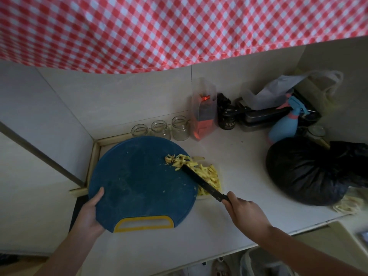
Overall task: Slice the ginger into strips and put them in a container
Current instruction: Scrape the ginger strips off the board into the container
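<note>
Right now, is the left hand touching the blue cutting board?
Touching. The head view shows the left hand gripping the blue cutting board at its edge, thumb lying on top.

Taking the round blue cutting board with the yellow handle point(139, 182) as the mark: behind it three clear glass jars point(160, 130) line the wall, closing that side. To its left a pale tiled wall point(39, 116) hems it in tightly. At its right edge sits a clear container of yellow ginger strips point(211, 181), with the black knife point(201, 182) slanting across it. Beyond that lies open white counter point(245, 156), until a bulging black plastic bag point(306, 172) blocks the far right. In front of the board the counter is bare.
</note>
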Available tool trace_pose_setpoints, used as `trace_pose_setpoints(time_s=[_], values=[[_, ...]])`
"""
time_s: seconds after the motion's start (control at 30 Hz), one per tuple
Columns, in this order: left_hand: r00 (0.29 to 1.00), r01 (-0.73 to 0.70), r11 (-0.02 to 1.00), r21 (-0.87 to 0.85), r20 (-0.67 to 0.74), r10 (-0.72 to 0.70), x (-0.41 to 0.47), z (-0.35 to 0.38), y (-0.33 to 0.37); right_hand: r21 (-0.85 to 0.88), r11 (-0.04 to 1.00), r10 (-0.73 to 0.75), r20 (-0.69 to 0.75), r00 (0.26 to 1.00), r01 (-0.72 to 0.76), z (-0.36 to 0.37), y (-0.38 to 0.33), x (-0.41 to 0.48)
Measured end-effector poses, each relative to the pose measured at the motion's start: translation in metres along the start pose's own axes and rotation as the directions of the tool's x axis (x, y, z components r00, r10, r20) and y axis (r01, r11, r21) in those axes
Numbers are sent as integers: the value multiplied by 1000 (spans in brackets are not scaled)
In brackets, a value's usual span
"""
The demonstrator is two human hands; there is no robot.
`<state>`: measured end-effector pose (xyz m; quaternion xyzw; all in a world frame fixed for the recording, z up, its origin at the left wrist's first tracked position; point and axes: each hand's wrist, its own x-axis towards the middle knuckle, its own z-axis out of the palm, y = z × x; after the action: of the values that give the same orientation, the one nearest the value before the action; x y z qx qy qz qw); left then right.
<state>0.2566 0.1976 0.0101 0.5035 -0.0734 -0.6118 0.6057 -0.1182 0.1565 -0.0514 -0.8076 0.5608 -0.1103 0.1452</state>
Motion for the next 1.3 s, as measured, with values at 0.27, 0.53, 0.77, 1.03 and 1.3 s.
trace_pose_setpoints(time_s=[0.27, 0.53, 0.77, 1.03, 1.3], values=[[999, -38, 999, 19, 10, 38, -2, 0, 11, -39, 999, 20, -11, 1000, -20, -27, 27, -9], [1000, -5, 1000, -4, 28, 5, -3, 4, 13, 114, 991, 67, -8, 998, -66, -34, -8, -5], [998, 41, 999, -2, 45, -41, -2, 8, 11, 429, 893, 122, 68, 990, -139, -17, -99, 33], [996, 52, 998, 16, 77, -54, 1, 3, 17, 608, 716, 299, 178, 937, -344, -1, -138, 42], [989, 81, 996, 36, 119, -85, 3, -5, 20, 636, 593, 397, 303, 867, -494, 5, -146, 17]])
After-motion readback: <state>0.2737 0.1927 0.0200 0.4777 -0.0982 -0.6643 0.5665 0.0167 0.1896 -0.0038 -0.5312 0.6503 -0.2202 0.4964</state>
